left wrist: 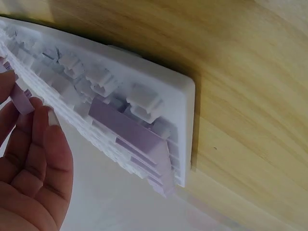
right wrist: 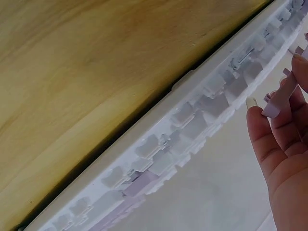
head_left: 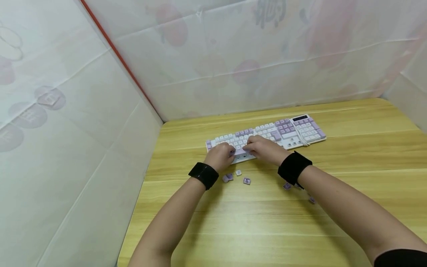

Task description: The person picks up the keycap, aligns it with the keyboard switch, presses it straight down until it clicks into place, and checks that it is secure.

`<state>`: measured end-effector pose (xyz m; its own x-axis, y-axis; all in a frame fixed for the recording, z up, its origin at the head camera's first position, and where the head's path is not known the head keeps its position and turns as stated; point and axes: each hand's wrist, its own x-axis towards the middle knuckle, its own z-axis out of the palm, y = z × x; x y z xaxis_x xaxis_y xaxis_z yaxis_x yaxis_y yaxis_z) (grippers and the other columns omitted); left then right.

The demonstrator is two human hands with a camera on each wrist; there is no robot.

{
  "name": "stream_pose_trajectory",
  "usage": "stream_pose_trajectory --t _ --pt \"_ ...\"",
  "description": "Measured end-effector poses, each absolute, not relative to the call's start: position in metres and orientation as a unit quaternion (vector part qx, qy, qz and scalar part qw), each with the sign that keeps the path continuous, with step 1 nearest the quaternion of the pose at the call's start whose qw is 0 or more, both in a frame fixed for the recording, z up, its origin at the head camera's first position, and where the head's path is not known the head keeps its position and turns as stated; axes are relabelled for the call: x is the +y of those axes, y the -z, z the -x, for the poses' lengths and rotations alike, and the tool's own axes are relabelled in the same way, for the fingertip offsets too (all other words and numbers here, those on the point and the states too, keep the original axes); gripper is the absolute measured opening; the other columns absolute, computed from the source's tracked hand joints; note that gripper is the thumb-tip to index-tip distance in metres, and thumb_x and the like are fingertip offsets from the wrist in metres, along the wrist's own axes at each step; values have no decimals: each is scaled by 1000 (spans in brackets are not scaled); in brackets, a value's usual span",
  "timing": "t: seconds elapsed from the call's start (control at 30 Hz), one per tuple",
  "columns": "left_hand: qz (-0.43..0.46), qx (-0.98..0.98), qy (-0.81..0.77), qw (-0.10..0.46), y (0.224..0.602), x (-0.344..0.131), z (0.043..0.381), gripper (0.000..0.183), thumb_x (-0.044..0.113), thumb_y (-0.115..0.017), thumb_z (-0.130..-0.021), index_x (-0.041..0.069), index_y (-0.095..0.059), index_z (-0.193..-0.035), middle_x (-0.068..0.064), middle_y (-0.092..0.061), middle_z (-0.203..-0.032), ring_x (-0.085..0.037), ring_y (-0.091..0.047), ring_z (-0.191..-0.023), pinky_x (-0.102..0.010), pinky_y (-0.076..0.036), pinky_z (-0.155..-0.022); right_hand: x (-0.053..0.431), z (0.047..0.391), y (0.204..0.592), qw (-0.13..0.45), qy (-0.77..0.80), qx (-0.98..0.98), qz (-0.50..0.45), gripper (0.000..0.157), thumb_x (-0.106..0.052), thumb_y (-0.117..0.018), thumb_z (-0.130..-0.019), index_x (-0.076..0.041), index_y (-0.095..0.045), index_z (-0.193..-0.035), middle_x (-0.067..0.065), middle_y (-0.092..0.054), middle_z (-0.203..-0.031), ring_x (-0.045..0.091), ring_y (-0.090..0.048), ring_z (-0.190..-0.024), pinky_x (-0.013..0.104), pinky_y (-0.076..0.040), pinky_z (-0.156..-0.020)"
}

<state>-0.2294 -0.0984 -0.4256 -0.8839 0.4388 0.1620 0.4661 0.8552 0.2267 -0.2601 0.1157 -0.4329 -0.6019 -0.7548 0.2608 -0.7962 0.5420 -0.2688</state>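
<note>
A long lavender space bar keycap (head_left: pixel 240 151) is held above the front row of a white and lavender keyboard (head_left: pixel 288 135). My left hand (head_left: pixel 220 156) pinches one end of it, and my right hand (head_left: pixel 265 149) pinches the other. From the right wrist, the keycap (right wrist: pixel 281 98) shows small stems on its underside, with thumb and fingers of the right hand (right wrist: pixel 288 139) around its end. The left hand (left wrist: pixel 36 163) grips its end of the keycap (left wrist: pixel 22 99) at the frame's edge. Bare switches (left wrist: pixel 144 102) line the keyboard's front row.
Loose keycaps lie on the wooden table (head_left: pixel 233 230): a white one (head_left: pixel 238 172) and lavender ones (head_left: pixel 247 181) in front of the keyboard, a purple one (head_left: pixel 287 186) under my right wrist. A white cable (head_left: pixel 299 132) crosses the keyboard's right part. Fabric walls (head_left: pixel 213 74) surround the table.
</note>
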Motion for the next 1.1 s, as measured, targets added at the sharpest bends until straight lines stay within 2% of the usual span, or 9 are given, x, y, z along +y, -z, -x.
stream_pose_trajectory --t 0.3,0.57,0.87,1.1 --pt "228 -964 122 54 431 -95 230 13 16 -69 -83 11 -75 -93 0 -65 -88 -10 -61 -81 -21 -52 -74 118 260 433 56 -169 -883 -435 22 -1 -69 -83 -8 -72 -103 3 -59 -91 17 -56 -87 29 -49 -75" --pt "204 -968 142 24 436 -96 228 16 13 -66 -84 12 -75 -97 -1 -67 -92 -11 -63 -86 -22 -53 -77 124 263 435 43 -166 -894 -414 19 -4 -71 -82 -10 -73 -99 2 -62 -91 16 -59 -87 30 -51 -77" --pt "193 -968 158 20 437 -96 224 16 13 -66 -85 12 -75 -98 -1 -66 -93 -11 -62 -88 -23 -53 -79 127 262 438 47 -161 -896 -412 18 -5 -72 -81 -11 -74 -98 1 -62 -90 14 -60 -84 28 -52 -74" --pt "195 -970 142 29 438 -94 224 14 18 -68 -86 13 -75 -97 2 -65 -91 -10 -62 -86 -21 -53 -76 128 259 441 80 -132 -888 -432 14 -6 -71 -82 -11 -75 -94 1 -60 -85 13 -58 -78 26 -51 -69"
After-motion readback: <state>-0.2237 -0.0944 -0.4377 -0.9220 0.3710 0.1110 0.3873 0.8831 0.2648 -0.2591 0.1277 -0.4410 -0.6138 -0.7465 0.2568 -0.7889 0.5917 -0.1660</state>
